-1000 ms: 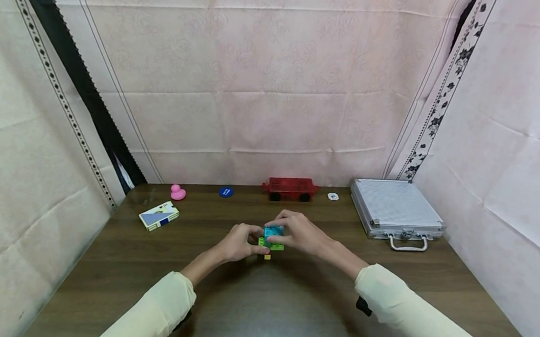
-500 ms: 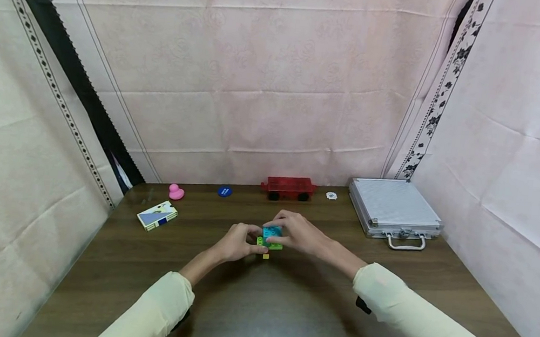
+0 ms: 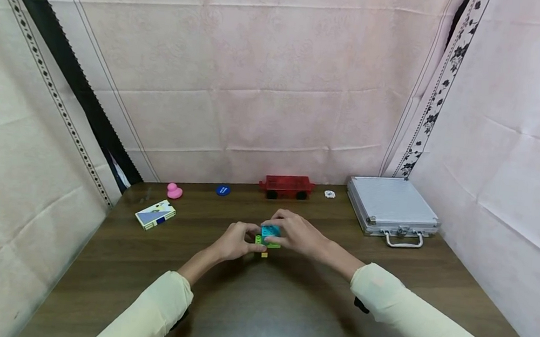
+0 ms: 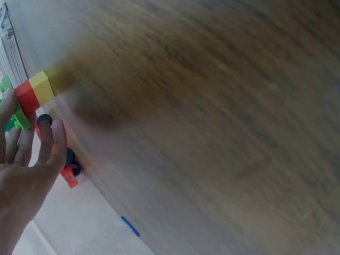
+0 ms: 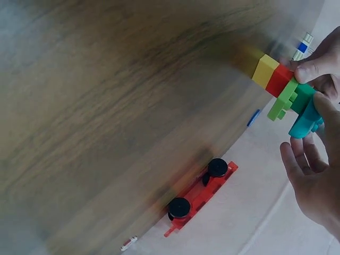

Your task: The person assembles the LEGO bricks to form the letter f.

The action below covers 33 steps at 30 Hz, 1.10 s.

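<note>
Hands meeting at table centre: left hand and right hand both pinching block stack, left from left side, right over teal top. Stack standing upright, probably resting on table, yellow end down. Red wagon lying beyond stack, silver case off to right of stack.

Yellow-red-green-teal brick stack; red toy wagon; pink duck.

No lettering can be read; the blue disc bears marks too small to make out.
</note>
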Each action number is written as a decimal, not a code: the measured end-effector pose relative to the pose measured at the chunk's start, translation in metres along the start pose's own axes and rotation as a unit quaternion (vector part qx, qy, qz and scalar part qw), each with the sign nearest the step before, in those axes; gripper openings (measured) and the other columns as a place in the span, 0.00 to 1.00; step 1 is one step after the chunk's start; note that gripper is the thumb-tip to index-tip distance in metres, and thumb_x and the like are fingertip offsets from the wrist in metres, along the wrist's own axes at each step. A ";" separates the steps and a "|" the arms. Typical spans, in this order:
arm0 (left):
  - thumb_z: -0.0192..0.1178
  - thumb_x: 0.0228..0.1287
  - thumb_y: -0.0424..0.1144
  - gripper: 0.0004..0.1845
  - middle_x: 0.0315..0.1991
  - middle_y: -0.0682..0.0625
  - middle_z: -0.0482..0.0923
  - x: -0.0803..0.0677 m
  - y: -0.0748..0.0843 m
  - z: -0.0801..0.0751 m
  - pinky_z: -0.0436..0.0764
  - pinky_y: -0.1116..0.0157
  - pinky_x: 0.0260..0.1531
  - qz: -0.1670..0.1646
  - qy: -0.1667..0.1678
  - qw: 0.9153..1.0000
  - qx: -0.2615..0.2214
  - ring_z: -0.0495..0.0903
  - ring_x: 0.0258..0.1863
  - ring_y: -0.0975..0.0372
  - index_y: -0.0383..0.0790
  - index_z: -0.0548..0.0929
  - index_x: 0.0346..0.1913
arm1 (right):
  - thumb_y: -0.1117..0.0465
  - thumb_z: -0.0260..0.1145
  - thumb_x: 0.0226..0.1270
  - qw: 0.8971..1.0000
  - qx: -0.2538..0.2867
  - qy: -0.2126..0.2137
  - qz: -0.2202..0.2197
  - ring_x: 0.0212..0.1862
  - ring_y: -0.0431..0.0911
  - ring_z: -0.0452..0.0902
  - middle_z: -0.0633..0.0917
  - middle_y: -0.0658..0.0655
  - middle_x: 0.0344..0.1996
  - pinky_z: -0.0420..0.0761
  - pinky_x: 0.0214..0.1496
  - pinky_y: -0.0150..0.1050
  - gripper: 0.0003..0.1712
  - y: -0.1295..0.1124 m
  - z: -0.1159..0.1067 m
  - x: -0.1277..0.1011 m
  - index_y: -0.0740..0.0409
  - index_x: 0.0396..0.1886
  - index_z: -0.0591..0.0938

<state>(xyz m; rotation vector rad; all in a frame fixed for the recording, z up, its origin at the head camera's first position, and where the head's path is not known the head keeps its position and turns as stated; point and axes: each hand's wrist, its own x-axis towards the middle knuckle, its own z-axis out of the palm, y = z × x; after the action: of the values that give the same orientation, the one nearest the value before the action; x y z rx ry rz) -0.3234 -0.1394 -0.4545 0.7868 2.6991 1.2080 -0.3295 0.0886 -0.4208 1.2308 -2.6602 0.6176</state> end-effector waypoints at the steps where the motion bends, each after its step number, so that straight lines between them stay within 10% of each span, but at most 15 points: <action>1: 0.75 0.64 0.41 0.17 0.46 0.50 0.87 0.000 0.001 0.000 0.85 0.59 0.49 0.002 0.000 1.000 0.000 0.84 0.47 0.59 0.39 0.87 0.53 | 0.52 0.75 0.68 1.000 0.002 0.001 -0.001 0.46 0.42 0.79 0.82 0.52 0.49 0.84 0.50 0.35 0.23 0.001 0.000 0.000 0.52 0.61 0.87; 15: 0.72 0.67 0.44 0.21 0.49 0.49 0.86 0.001 0.002 0.000 0.85 0.58 0.49 -0.003 -0.003 1.000 -0.003 0.84 0.48 0.58 0.39 0.85 0.58 | 0.64 0.68 0.75 0.986 0.165 -0.020 0.014 0.53 0.45 0.78 0.79 0.57 0.58 0.84 0.54 0.36 0.34 0.015 0.010 -0.017 0.57 0.77 0.69; 33: 0.70 0.70 0.41 0.38 0.52 0.44 0.87 0.009 -0.002 0.006 0.84 0.52 0.53 0.000 0.021 1.000 -0.019 0.86 0.52 0.54 0.42 0.66 0.78 | 0.65 0.65 0.77 0.976 0.208 0.048 0.053 0.58 0.53 0.82 0.82 0.61 0.57 0.84 0.55 0.46 0.20 0.040 0.024 -0.005 0.59 0.65 0.75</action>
<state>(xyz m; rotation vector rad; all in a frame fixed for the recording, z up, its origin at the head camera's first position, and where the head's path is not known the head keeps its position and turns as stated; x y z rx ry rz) -0.3302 -0.1320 -0.4587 0.7643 2.7002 1.2850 -0.3559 0.1054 -0.4559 1.1119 -2.6082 1.2682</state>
